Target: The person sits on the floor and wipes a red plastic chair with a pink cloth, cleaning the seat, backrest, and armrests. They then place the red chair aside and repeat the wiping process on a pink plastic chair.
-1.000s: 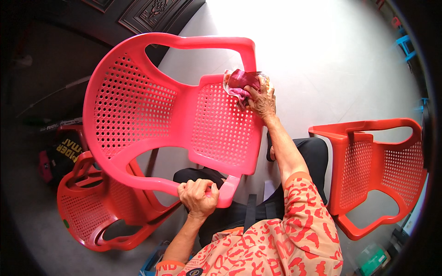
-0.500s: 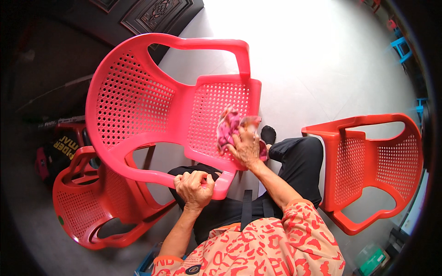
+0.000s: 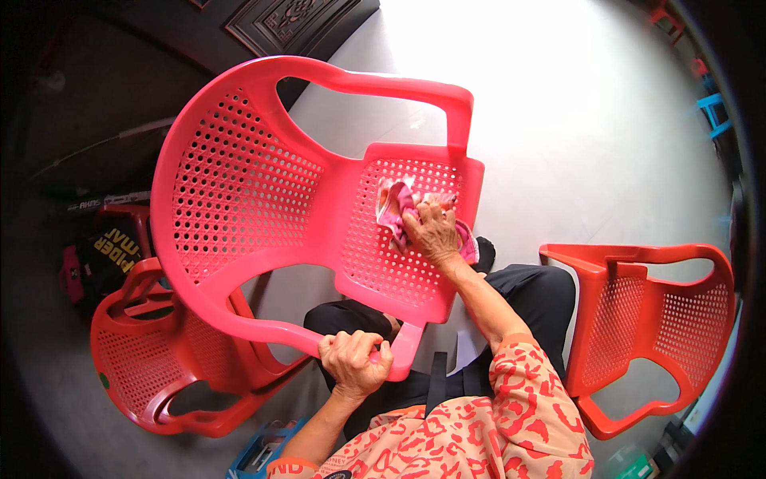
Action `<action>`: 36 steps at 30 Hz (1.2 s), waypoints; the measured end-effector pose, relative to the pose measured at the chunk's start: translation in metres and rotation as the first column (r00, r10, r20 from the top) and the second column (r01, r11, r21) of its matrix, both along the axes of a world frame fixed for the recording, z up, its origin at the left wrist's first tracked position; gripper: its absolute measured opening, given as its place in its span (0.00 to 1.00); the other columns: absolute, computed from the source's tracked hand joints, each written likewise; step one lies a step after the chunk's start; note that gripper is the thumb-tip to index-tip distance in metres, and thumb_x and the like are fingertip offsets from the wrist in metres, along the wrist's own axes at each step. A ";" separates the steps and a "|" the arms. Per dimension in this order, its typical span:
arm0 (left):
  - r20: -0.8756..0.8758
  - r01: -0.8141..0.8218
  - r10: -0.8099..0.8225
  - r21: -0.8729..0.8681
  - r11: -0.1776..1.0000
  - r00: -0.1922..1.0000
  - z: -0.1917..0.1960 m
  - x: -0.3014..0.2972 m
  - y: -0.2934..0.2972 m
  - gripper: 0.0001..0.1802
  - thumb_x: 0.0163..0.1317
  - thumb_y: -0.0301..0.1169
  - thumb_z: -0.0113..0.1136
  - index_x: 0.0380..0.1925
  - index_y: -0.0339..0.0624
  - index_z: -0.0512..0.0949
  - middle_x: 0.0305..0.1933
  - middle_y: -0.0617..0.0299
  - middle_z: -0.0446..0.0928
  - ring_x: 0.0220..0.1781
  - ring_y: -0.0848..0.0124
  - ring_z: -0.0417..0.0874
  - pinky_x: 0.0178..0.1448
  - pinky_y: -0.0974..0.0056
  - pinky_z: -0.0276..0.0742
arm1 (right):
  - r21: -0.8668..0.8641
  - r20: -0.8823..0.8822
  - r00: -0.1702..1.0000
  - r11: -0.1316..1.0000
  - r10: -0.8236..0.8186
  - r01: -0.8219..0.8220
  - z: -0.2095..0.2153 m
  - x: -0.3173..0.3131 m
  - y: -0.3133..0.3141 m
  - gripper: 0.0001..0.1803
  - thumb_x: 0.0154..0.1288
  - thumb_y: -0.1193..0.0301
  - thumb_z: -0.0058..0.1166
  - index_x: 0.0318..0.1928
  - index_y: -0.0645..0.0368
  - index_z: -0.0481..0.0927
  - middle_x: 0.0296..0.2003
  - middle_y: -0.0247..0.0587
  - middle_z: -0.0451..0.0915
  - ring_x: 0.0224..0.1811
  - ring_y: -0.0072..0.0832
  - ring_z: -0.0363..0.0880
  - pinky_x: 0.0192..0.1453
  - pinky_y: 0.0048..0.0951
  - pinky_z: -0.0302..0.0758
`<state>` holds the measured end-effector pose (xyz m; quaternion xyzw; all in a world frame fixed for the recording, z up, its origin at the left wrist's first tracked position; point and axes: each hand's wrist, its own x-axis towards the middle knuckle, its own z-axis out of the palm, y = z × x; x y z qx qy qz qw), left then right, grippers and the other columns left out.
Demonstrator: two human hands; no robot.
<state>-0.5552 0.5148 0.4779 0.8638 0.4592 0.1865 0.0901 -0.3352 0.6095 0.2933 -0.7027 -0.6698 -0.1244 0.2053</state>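
Note:
A pink plastic armchair [image 3: 339, 180] with a perforated back and seat stands in front of me, its back toward the left. My left hand [image 3: 355, 363] is wrapped round the front end of its near armrest. On the seat my right hand [image 3: 435, 233] presses down a crumpled pink and white cloth [image 3: 394, 209], with the fingers bent over it. Part of the cloth is hidden under that hand and hangs near the seat's front edge.
Red plastic armchairs [image 3: 148, 359] stand at the left, and another red armchair [image 3: 614, 319] is at the right. A dark bag [image 3: 104, 259] lies beyond the left chairs. A carved dark door [image 3: 291, 24] is at the far left. Blue stools [image 3: 714, 116] line the far right.
My right hand and the cloth have shifted slightly up and to the right in the picture. The pink chair and my left hand have also moved a little right. The view has turned slightly.

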 end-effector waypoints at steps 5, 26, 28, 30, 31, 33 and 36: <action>-0.023 0.003 -0.004 -0.030 1.000 1.000 0.000 0.001 0.001 0.05 0.44 0.37 0.60 0.17 0.51 0.77 0.18 0.69 0.71 0.23 0.68 0.71 0.39 0.59 0.58 | 0.197 -0.092 0.987 0.969 -0.132 0.148 -0.003 0.019 0.051 0.20 0.55 0.60 0.56 0.51 0.37 0.81 0.53 0.37 0.75 0.59 0.41 0.69 0.55 0.53 0.64; 0.008 -0.007 0.007 0.032 0.999 1.000 -0.002 0.001 0.000 0.06 0.45 0.36 0.61 0.16 0.51 0.75 0.18 0.69 0.71 0.23 0.67 0.70 0.38 0.59 0.58 | 0.024 -0.126 0.960 0.969 0.248 -0.247 0.009 -0.063 -0.066 0.12 0.53 0.62 0.53 0.40 0.45 0.79 0.42 0.40 0.73 0.50 0.40 0.73 0.44 0.44 0.70; 0.022 -0.003 0.003 0.031 1.000 1.000 -0.002 0.001 0.001 0.06 0.45 0.36 0.61 0.16 0.52 0.75 0.18 0.70 0.71 0.22 0.67 0.70 0.37 0.59 0.58 | 0.028 -0.201 0.942 0.963 0.268 -0.268 0.018 -0.065 -0.071 0.10 0.55 0.62 0.53 0.39 0.44 0.78 0.39 0.38 0.74 0.48 0.38 0.73 0.42 0.43 0.68; 0.025 0.007 -0.008 0.032 0.999 1.000 -0.003 0.001 0.001 0.08 0.44 0.38 0.63 0.16 0.52 0.75 0.18 0.70 0.71 0.22 0.68 0.70 0.36 0.60 0.58 | 0.031 -0.188 0.946 0.964 0.264 -0.263 0.012 -0.060 -0.059 0.10 0.55 0.62 0.52 0.39 0.43 0.78 0.39 0.37 0.74 0.47 0.37 0.73 0.43 0.44 0.68; 0.027 0.009 -0.010 0.026 1.000 1.000 -0.003 0.001 0.001 0.08 0.44 0.38 0.63 0.17 0.52 0.75 0.18 0.70 0.71 0.22 0.68 0.70 0.36 0.60 0.58 | 0.034 -0.182 0.947 0.964 0.264 -0.262 0.010 -0.056 -0.050 0.10 0.56 0.62 0.52 0.39 0.43 0.78 0.39 0.36 0.74 0.46 0.37 0.73 0.43 0.44 0.67; 0.022 0.010 -0.011 0.013 1.000 1.000 -0.001 0.001 0.001 0.07 0.44 0.38 0.63 0.17 0.52 0.75 0.18 0.70 0.71 0.22 0.68 0.70 0.37 0.60 0.58 | 0.002 -0.164 0.964 0.977 0.209 -0.211 -0.001 -0.052 -0.029 0.09 0.55 0.60 0.51 0.37 0.42 0.78 0.41 0.34 0.74 0.47 0.34 0.72 0.44 0.45 0.66; 0.020 0.001 -0.001 -0.004 1.000 1.000 0.000 0.000 0.000 0.06 0.44 0.38 0.61 0.16 0.53 0.76 0.16 0.70 0.70 0.22 0.69 0.69 0.37 0.59 0.57 | 0.080 -0.053 0.986 0.985 0.157 -0.153 -0.011 -0.047 0.003 0.16 0.52 0.58 0.55 0.43 0.42 0.78 0.41 0.33 0.72 0.46 0.35 0.71 0.44 0.44 0.64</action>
